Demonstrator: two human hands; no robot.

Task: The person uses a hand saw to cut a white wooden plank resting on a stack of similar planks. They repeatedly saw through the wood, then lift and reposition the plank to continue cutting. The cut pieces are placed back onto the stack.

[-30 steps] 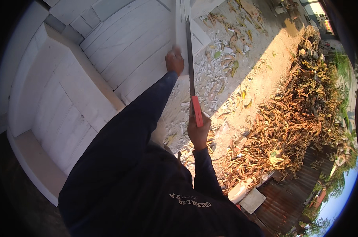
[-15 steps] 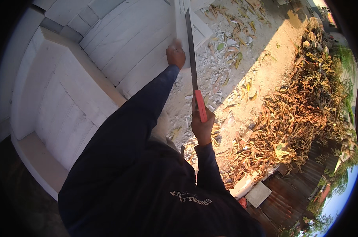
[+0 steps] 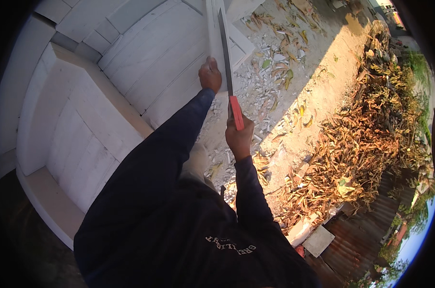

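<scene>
My right hand (image 3: 240, 138) is closed around the red handle (image 3: 236, 113) of a handsaw. The saw's long dark blade (image 3: 226, 53) points away from me and lies along the right side of a long, narrow white block (image 3: 215, 33). My left hand (image 3: 210, 76) is closed at the near end of that block, on its left edge, with the thumb toward the far end. Its fingertips are partly hidden. Whether the teeth bite into the block cannot be made out.
White block walls (image 3: 155, 53) and a pale raised ledge (image 3: 100, 91) stand to the left. White chips and leaves litter the ground (image 3: 265, 81) ahead. A heap of dry brown leaves (image 3: 366, 139) lies at right, near rusty corrugated sheets (image 3: 356, 235) and a grey slab (image 3: 319, 241).
My right hand has pushed the saw forward and slightly left. My left hand, blurred before, now rests sharper and a little nearer on the block's edge.
</scene>
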